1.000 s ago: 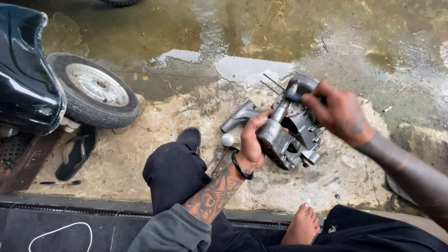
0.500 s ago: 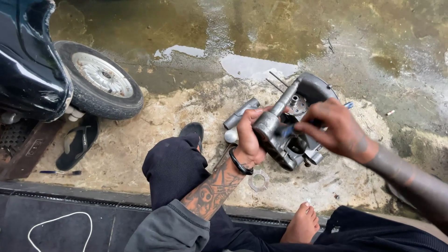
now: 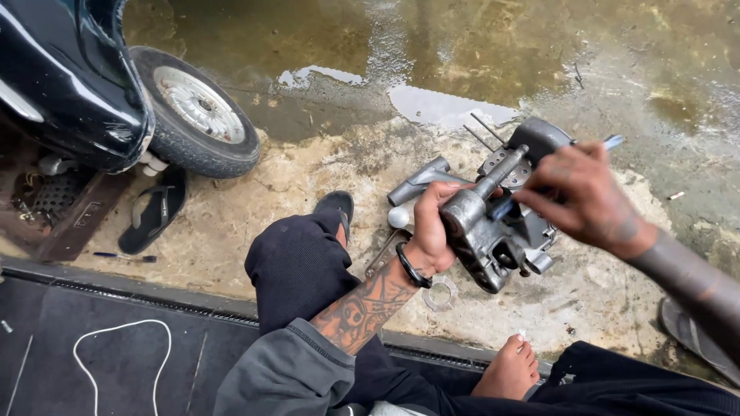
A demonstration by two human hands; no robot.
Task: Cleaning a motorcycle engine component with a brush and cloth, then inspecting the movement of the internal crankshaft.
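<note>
My left hand [image 3: 433,228] grips a grey metal engine part [image 3: 484,239] and holds it up above the ground in front of my knee. My right hand [image 3: 587,202] is closed around a thin tool [image 3: 613,142] whose light tip pokes out past the fingers, with the hand pressed against the upper side of the engine part. A black band sits on my left wrist. More grey metal parts [image 3: 420,182] lie on the ground just behind the held piece.
A scooter's front wheel [image 3: 194,113] and dark body [image 3: 73,85] stand at the left, with a black sandal [image 3: 154,211] beside them. A metal ring [image 3: 440,293] lies on the dirty ground. Wet concrete and a puddle [image 3: 432,104] lie beyond. My bare foot [image 3: 509,369] rests at the step edge.
My right hand has shifted from the top of the engine part toward its right side with the tool. The view has swung slightly, moving the scooter wheel right.
</note>
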